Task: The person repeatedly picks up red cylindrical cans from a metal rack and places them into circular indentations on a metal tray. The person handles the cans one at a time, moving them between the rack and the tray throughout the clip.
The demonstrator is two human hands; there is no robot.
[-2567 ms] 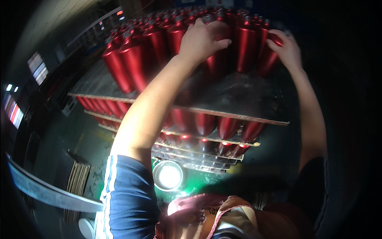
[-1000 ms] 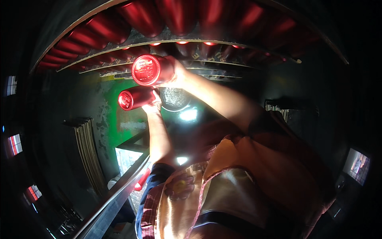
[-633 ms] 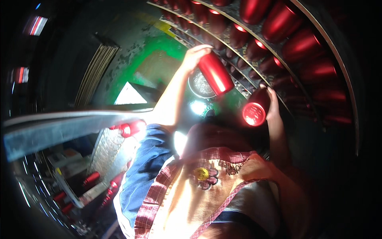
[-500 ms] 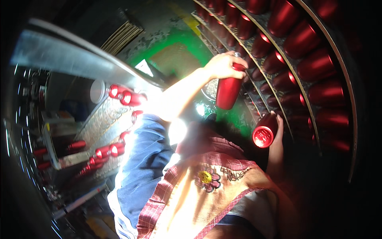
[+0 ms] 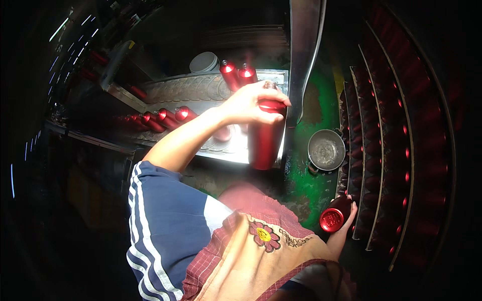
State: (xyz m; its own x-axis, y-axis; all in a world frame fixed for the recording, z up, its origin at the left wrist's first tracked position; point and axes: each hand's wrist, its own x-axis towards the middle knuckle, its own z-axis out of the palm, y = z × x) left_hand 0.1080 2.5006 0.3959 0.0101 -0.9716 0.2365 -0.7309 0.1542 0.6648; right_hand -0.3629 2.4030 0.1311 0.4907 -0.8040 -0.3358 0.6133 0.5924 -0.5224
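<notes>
My left hand (image 5: 253, 104) is wrapped round the neck and shoulder of a red metallic bottle (image 5: 265, 143). That bottle is upright, its threaded mouth showing above my fingers, in front of the brightly lit end of a metal conveyor (image 5: 178, 90). Lower on the right, my right hand (image 5: 352, 214) grips a second red bottle (image 5: 332, 219) from its far side. Its round base points up at me, and its neck is hidden. Two red bottles (image 5: 229, 75) stand at the conveyor's far edge, and several more red bottles (image 5: 166, 118) line its near side.
Curved-looking shelves (image 5: 379, 135) packed with red bottles fill the right side. A round metal pan (image 5: 326, 149) sits on the green floor (image 5: 312, 100) beside them. A tall metal panel (image 5: 304, 45) rises at the conveyor's end. Behind the conveyor is a white bucket (image 5: 203, 62).
My view has swung from the shelves toward the conveyor. The left-hand bottle has come away from the shelves to the conveyor's end. The right hand still grips its bottle.
</notes>
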